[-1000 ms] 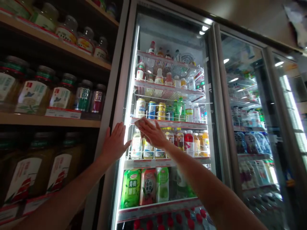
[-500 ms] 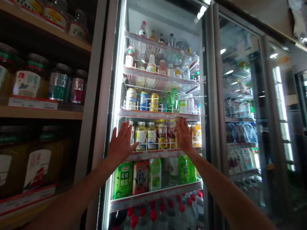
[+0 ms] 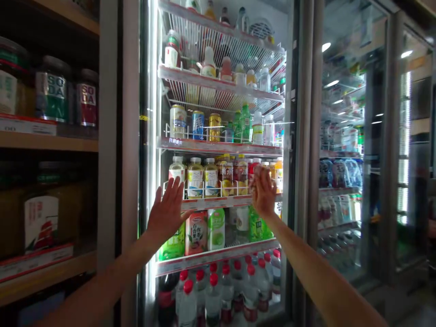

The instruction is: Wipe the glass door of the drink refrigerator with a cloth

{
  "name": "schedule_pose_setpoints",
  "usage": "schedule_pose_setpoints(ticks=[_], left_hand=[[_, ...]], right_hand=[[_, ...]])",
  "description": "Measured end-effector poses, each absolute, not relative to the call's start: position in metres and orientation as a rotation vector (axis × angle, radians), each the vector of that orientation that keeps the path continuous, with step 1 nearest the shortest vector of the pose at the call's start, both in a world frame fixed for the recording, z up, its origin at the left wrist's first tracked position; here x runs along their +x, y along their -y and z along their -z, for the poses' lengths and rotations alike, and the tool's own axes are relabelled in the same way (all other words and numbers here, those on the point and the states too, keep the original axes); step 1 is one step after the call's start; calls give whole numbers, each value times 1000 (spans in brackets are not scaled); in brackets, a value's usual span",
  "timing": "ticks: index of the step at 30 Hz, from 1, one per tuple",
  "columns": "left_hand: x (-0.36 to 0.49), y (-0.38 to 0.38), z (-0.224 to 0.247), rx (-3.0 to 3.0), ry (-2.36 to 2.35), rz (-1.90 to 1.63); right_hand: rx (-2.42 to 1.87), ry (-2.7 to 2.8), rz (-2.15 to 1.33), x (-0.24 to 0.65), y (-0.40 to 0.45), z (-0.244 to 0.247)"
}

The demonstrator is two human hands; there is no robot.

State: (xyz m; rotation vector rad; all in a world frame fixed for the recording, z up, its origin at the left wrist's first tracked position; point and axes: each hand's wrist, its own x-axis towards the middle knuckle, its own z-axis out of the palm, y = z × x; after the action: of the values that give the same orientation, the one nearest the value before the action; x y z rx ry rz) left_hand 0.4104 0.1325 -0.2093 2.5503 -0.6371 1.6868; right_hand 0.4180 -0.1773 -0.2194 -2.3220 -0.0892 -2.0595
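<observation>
Both arms reach forward toward a lit drinks fridge (image 3: 218,202). My left hand (image 3: 167,206) is raised with its fingers stretched out and thumb apart, holding nothing. Behind its fingertips stands a bottle with a pale red label (image 3: 177,168). Further right are tea bottles with white and yellow labels (image 3: 195,179). My right hand (image 3: 264,190) is up too, fingers extended and slightly blurred, with nothing in it. It covers part of the row of juice bottles (image 3: 278,175). Below are a red tea carton (image 3: 196,232) and a green carton (image 3: 216,229).
Cans (image 3: 198,125) and green bottles (image 3: 245,123) fill the shelf above. Clear bottles with red caps (image 3: 213,295) crowd the bottom. A wooden shelf (image 3: 47,143) with jars and soda containers (image 3: 52,91) stands left. Another glass-doored fridge (image 3: 340,136) is at right.
The view has tipped downward, so the shelves sit higher and more red-capped bottles show. Both hands stay raised and spread, with the left slightly further left.
</observation>
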Motion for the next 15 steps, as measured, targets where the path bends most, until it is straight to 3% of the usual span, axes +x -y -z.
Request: schedule_pose_setpoints(ticks=[3, 8, 13, 15], left_hand=[[412, -134, 224, 2553, 665, -1673], [413, -132, 227, 2534, 643, -1680], [411, -129, 231, 2542, 635, -1638], [410, -128, 232, 2536, 630, -1624]], right_hand=[[-2215, -98, 2023, 417, 178, 220], [-2602, 673, 1918, 409, 166, 250], [-2229, -188, 1999, 410, 207, 250], [-2190, -216, 1995, 409, 199, 251]])
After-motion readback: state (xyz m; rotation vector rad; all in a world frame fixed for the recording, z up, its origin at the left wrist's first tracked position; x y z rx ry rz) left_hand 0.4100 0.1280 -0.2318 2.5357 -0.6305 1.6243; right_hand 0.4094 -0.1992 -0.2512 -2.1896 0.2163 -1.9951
